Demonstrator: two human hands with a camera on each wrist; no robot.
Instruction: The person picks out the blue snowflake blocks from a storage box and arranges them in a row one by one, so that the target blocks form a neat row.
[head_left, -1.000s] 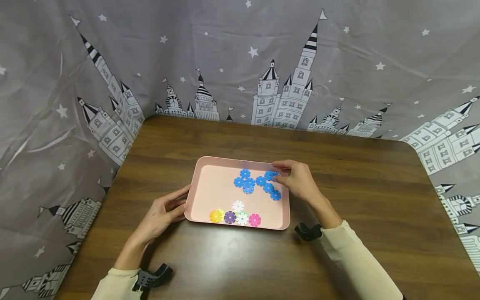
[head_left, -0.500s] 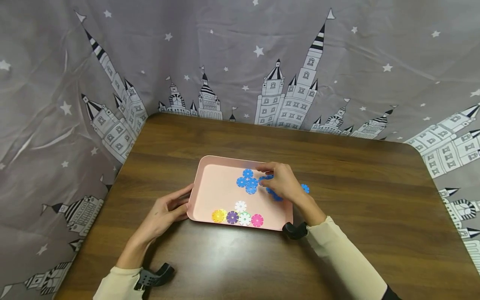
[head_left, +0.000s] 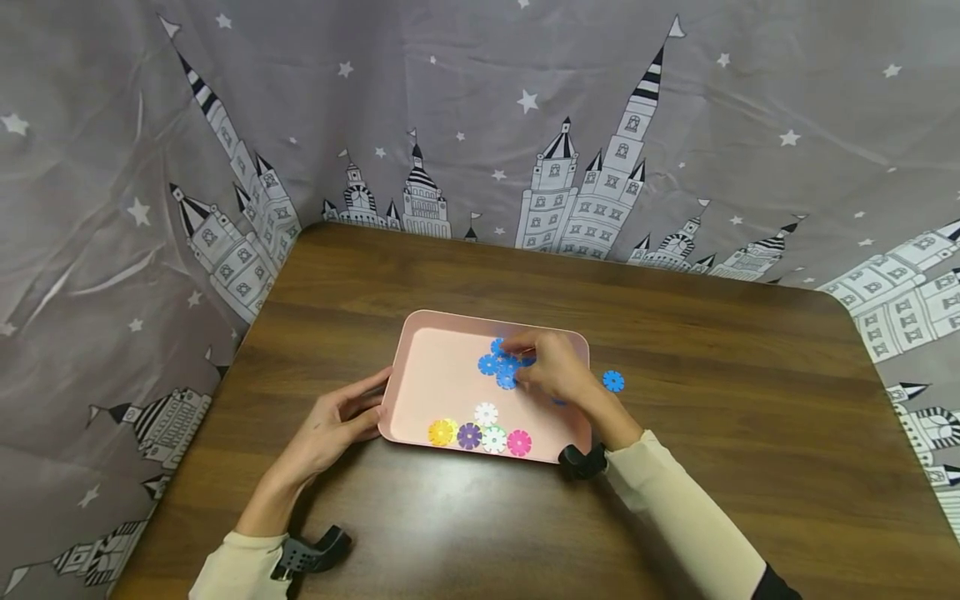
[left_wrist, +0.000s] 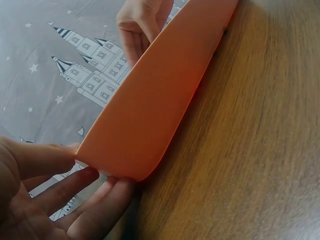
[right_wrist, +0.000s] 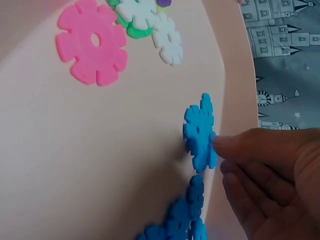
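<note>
In the head view, a pink tray [head_left: 435,354] lies on the table with notched plastic discs in it. My left hand [head_left: 326,433] rests its fingers against the tray's left side; the left wrist view shows its fingertips [left_wrist: 90,173] touching the outer wall at a corner. My right hand [head_left: 551,367] reaches over a cluster of blue discs [head_left: 489,365]. In the right wrist view, its thumb [right_wrist: 225,146] touches or nearly touches some blue discs [right_wrist: 199,130]; its other fingers hang below. Part of the blue group is hidden under this hand.
Along the tray's near side lie a yellow disc [head_left: 442,432], a purple disc [head_left: 469,436], a pink disc [head_left: 519,442] and white discs [head_left: 486,414]. One blue disc [head_left: 613,381] sits on the wooden table [head_left: 720,400], right of the tray. A grey castle-print curtain [head_left: 465,100] hangs behind.
My right hand has moved left across the tray from its right edge to the blue cluster. The blue disc right of the tray has come into view. The left hand stays at the tray.
</note>
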